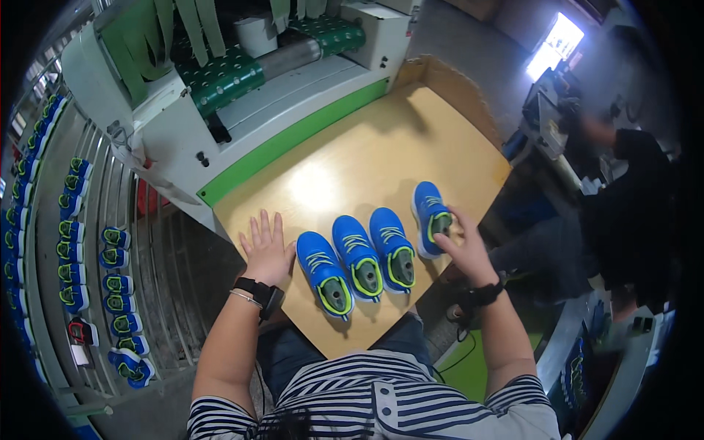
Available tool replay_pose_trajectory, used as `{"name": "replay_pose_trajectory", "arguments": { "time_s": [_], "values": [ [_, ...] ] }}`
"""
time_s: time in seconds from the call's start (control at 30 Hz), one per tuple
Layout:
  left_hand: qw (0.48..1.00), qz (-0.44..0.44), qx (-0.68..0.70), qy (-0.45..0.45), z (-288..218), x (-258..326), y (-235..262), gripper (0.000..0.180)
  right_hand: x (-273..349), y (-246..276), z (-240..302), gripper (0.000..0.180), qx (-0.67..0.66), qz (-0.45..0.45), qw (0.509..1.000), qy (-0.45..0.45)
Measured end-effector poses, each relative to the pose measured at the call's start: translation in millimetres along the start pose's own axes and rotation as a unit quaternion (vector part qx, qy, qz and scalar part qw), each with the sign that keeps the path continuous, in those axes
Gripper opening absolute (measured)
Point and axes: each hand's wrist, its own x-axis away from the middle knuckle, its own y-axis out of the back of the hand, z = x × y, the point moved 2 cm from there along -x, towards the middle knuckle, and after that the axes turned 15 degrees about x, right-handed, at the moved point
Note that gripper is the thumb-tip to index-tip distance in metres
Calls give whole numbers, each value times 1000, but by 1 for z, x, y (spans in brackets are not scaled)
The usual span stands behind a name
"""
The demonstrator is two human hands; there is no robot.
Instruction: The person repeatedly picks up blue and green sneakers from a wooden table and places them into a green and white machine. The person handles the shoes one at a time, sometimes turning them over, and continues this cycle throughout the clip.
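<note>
Three blue sneakers with yellow-green laces and collars stand in a row on the wooden tabletop (352, 154): a left one (317, 257), a middle one (353, 238) and a right one (387, 226). Dark green shoe lasts fill their openings. Apart to the right, a fourth blue sneaker (425, 202) has my right hand (466, 249) closed round its heel end, the thumb at the opening. My left hand (266, 249) lies flat on the table with fingers spread, just left of the row, holding nothing.
A machine with a green perforated conveyor belt (227, 77) and hanging green strips adjoins the table's far side. On the left, a metal rack carries several rows of blue sneakers (71, 249) and one dark shoe (83, 332). At the right, a person in dark clothes (623, 205) works at another station.
</note>
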Motion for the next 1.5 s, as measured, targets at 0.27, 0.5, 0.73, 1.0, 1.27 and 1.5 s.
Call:
{"name": "replay_pose_trajectory", "arguments": {
  "time_s": [0.27,0.5,0.73,1.0,1.27,1.5],
  "values": [
    [1000,8,-10,9,4,0,2,80,25,-30,22,83,-32,-39,998,-25],
    [1000,-13,-2,-4,3,1,0,79,66,-34,41,78,-27,-7,999,-37],
    [1000,12,1,-3,4,-1,0,79,36,-12,17,61,-131,82,984,-88],
    [999,44,12,-8,4,-4,7,84,-126,25,-7,62,107,3,992,68],
    [996,87,-3,12,8,-6,7,85,-376,9,-58,109,113,-194,954,-200],
    [995,93,3,31,6,0,9,85,-335,-56,-57,97,141,-129,961,-199]
  ]
}}
